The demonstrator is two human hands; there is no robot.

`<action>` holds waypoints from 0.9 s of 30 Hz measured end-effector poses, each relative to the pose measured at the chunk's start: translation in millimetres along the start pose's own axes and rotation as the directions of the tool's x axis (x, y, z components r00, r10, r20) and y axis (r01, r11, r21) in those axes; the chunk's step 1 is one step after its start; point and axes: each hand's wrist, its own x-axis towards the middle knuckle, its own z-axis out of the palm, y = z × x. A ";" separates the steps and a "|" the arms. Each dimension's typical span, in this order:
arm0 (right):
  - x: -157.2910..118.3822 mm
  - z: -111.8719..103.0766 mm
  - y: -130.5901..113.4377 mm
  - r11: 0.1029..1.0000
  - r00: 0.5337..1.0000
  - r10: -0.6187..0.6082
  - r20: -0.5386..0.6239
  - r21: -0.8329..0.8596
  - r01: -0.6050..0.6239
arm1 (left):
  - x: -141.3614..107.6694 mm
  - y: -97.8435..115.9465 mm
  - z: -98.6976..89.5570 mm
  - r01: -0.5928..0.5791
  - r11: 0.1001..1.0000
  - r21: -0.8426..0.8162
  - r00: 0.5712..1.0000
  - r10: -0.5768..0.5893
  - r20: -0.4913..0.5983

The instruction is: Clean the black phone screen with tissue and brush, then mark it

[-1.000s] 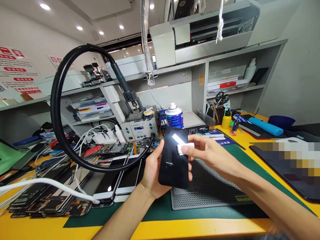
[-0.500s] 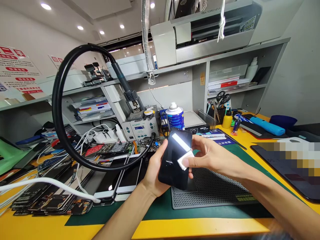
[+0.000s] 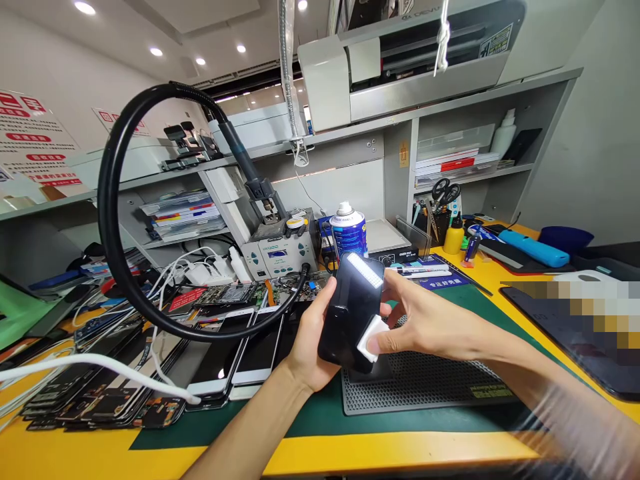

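A black smartphone [image 3: 345,320] is tilted up above the mat, its glossy face toward me, with a bright light strip mirrored near its top. My left hand [image 3: 311,333] is closed around the phone's left edge, the thumb along the side; its other fingers are mostly hidden behind. Between the thumb and fingers of my right hand [image 3: 415,320] is a small white pad [image 3: 371,339], pressed against the lower right part of the phone's face. Whether it is folded cloth or sponge I cannot tell. Below the phone lies a grey perforated mat [image 3: 425,383].
A green mat [image 3: 320,420] covers the yellow bench. Several phones [image 3: 220,353] and stacked phone parts [image 3: 100,393] lie left, under a looping black hose [image 3: 107,220] from the rework station [image 3: 277,257]. A blue spray can [image 3: 349,233] stands behind the phone. Another large phone [image 3: 565,340] lies right.
My right hand has slid the white pad down along the phone's right side, toward its lower corner. My left hand keeps its hold on the phone in nearly the same place.
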 end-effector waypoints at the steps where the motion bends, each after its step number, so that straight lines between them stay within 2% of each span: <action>1: -0.1 0.5 -0.6 1.000 1.000 0.005 -0.002 -0.005 -0.005 | 0.0 -0.1 -0.3 -0.009 1.000 0.005 1.000 0.009 -0.011; 4: 0.5 0.7 -1.5 1.000 1.000 -0.001 -0.008 0.011 0.001 | 1.0 -0.4 -2.2 -0.017 1.000 0.009 1.000 0.017 -0.009; 9: 4.0 -1.8 -1.7 0.994 0.996 -0.094 -0.008 0.050 0.094 | 3.6 -1.1 -5.0 0.005 1.000 -0.008 1.000 -0.004 0.006; 15: 5.6 0.5 -2.5 0.993 0.991 -0.067 -0.112 -0.106 0.055 | 4.3 -0.8 -4.8 -0.022 0.999 -0.042 0.999 0.021 -0.034; 22: 3.9 6.8 0.3 0.998 0.999 -0.044 -0.010 0.043 0.044 | 3.1 -1.9 -3.6 -0.080 0.996 -0.030 0.994 0.078 -0.071; 27: 9.2 8.0 3.1 0.992 0.983 -0.112 -0.147 -0.074 0.102 | 3.9 -1.7 -4.0 -0.040 0.998 -0.049 0.997 0.037 -0.067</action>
